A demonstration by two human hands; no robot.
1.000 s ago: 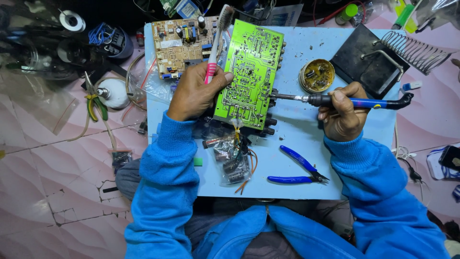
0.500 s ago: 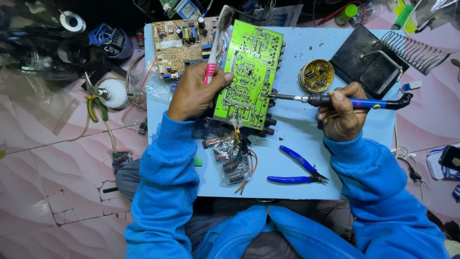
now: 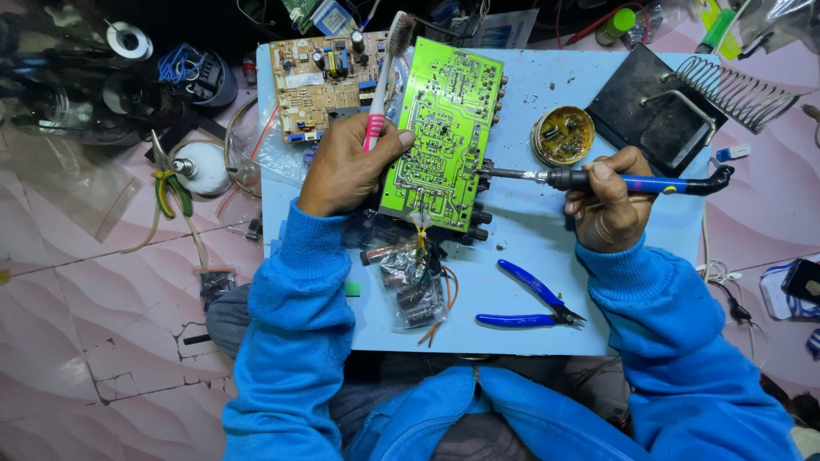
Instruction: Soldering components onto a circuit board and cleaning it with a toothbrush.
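My left hand (image 3: 346, 166) holds a bright green circuit board (image 3: 440, 132) tilted up on the pale blue work board (image 3: 530, 256), solder side up, and also pinches a pink and white toothbrush (image 3: 382, 77) that points away from me. My right hand (image 3: 608, 205) grips the blue handle of a soldering iron (image 3: 636, 182). The iron's tip touches the right edge of the green circuit board.
A tan circuit board (image 3: 320, 72) lies at the back left. A round tin of flux (image 3: 563, 135) and a black iron stand with a wire coil (image 3: 675, 107) sit at the back right. Blue-handled cutters (image 3: 534, 303) and a bag of components (image 3: 410, 282) lie near me.
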